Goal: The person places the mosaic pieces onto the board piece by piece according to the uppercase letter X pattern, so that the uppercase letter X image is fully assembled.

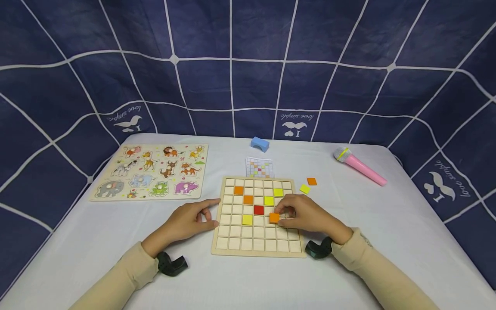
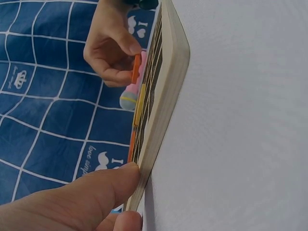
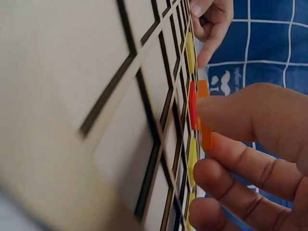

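A wooden grid board (image 1: 231, 243) lies on the white table. My right hand (image 1: 306, 214) pinches an orange square tile (image 1: 274, 218) between thumb and fingers, over the board's right half. In the right wrist view the orange tile (image 3: 205, 115) is held on edge near a red tile (image 3: 193, 106). My left hand (image 1: 188, 220) touches the board's left edge with thumb and forefinger spread; the thumb (image 2: 113, 180) shows against the rim. On the board sit two orange tiles (image 1: 238, 190), a red tile (image 1: 258, 210) and several yellow tiles (image 1: 247, 220).
Loose yellow (image 1: 305, 189) and orange (image 1: 311, 181) tiles lie right of the board. Behind it are a printed pattern card (image 1: 259, 167) and a blue arch block (image 1: 260, 144). An animal puzzle board (image 1: 145, 172) lies left, a pink toy microphone (image 1: 364, 168) right.
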A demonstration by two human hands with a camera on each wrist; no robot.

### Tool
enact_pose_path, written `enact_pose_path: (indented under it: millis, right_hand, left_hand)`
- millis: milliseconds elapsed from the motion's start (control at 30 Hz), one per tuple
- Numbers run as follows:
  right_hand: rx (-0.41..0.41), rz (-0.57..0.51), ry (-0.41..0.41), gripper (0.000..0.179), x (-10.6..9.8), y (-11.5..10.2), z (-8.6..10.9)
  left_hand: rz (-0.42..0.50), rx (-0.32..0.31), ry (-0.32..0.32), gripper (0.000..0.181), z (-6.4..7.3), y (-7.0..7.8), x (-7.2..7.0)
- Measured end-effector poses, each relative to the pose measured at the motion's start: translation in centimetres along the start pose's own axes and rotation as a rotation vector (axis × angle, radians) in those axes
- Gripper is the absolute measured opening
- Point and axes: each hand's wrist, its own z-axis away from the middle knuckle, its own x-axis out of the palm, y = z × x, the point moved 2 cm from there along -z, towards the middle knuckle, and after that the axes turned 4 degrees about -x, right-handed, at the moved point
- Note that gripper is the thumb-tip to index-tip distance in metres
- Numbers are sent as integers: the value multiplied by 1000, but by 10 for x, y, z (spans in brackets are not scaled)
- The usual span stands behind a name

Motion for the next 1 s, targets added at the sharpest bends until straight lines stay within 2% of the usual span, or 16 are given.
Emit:
enact_pose_path:
  millis: [267,667,1000]
  right_hand:
    - [24,34,-63,16,3,-7,-7]
    - [44,87,-82,18,6,-12,-11]
    - [53,57,-87,18,1,-10,-9]
  left_hand:
    - [-8,-5,3,60,1,0,-1]
    - [-2,-4,-1,61,1,0,-1]
    - [9,-4,-2,62,1,2,-1]
